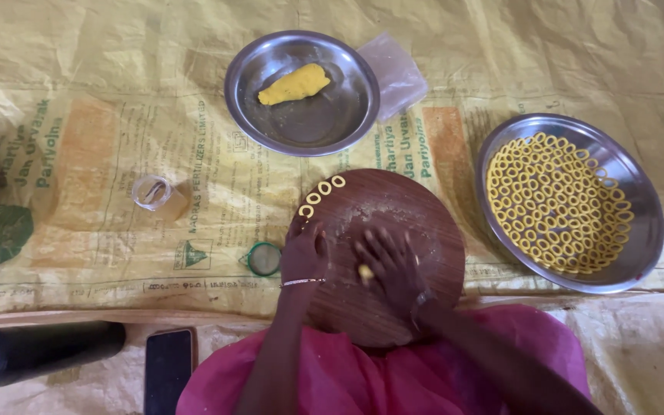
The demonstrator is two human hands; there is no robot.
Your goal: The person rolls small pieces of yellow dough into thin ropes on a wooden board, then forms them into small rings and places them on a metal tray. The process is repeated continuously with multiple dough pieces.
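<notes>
Nearest the camera, a pink garment [393, 369] fills the lower edge, with a dark phone [168, 369] and a black cylindrical flask [36, 353] lying to its left on the floor covering. Just beyond, both hands rest on a round wooden board [416, 230]. The left hand [303, 250], a thin bangle at its wrist, lies curled near the board's left rim; whether it has hold of anything cannot be told. The right hand [390, 261] lies flat with fingers spread, pressing a small yellow dough piece [365, 271] against the board. At the board's far left rim sit three finished dough rings [322, 194] in a row. Left of the board lie a small green-rimmed lid [263, 259] and, farther off, a clear glass jar [155, 194] tipped on its side. To the right stands a steel plate [639, 253] filled with many yellow rings. Farthest away, a steel bowl [332, 115] holds one yellow dough lump [295, 84], with a clear plastic bag [395, 73] touching its right rim. Everything rests on a yellow sack sheet [117, 100], printed with green lettering, orange panels and a green leaf emblem at the left.
</notes>
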